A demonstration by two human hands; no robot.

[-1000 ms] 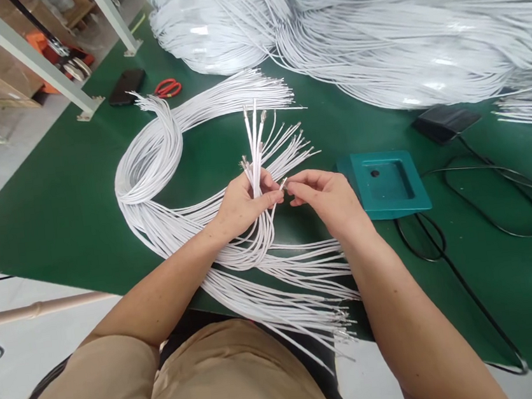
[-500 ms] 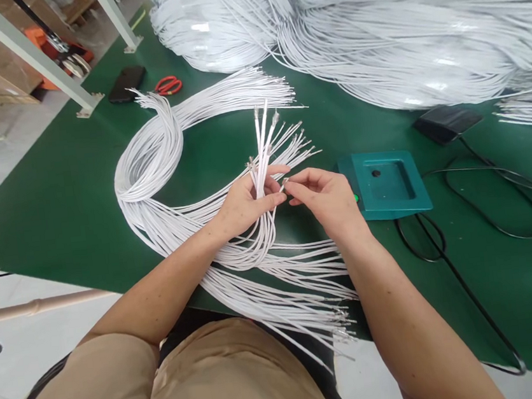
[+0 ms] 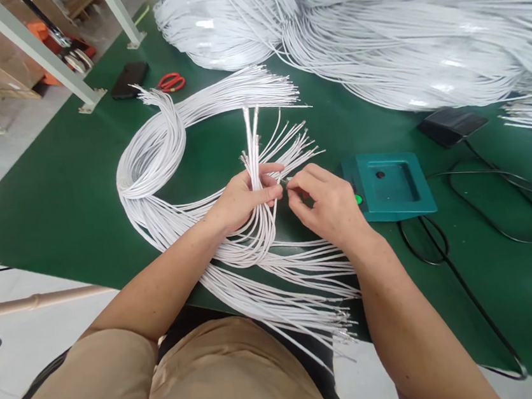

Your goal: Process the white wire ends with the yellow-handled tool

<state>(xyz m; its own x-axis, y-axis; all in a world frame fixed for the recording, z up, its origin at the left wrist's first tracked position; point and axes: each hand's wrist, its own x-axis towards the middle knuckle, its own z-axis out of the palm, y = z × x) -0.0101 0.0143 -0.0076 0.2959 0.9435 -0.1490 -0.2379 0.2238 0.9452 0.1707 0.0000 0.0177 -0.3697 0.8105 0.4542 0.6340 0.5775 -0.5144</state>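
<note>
Several white wires (image 3: 252,156) stand upright in the fingers of my left hand (image 3: 242,202), their stripped ends pointing up and their lower parts looping down below it. My right hand (image 3: 326,202) is pinched close to the left fingertips, at the tip of a wire; what lies between its fingers is too small to make out. Around and under my left hand spreads a larger bundle of white wires (image 3: 147,168), curved on the green table (image 3: 53,185), with loose ends fanned to the right.
A teal device (image 3: 392,185) with a green light and black cables is right of my right hand. Farther back lie a black box (image 3: 450,126), red-handled scissors (image 3: 171,82), a dark flat object (image 3: 129,80) and a huge heap of white wires (image 3: 395,31).
My right hand has turned, its fingers curling more, and sits slightly apart from my left fingertips. The wires held in my left hand lean less to the right. The view has shifted slightly.
</note>
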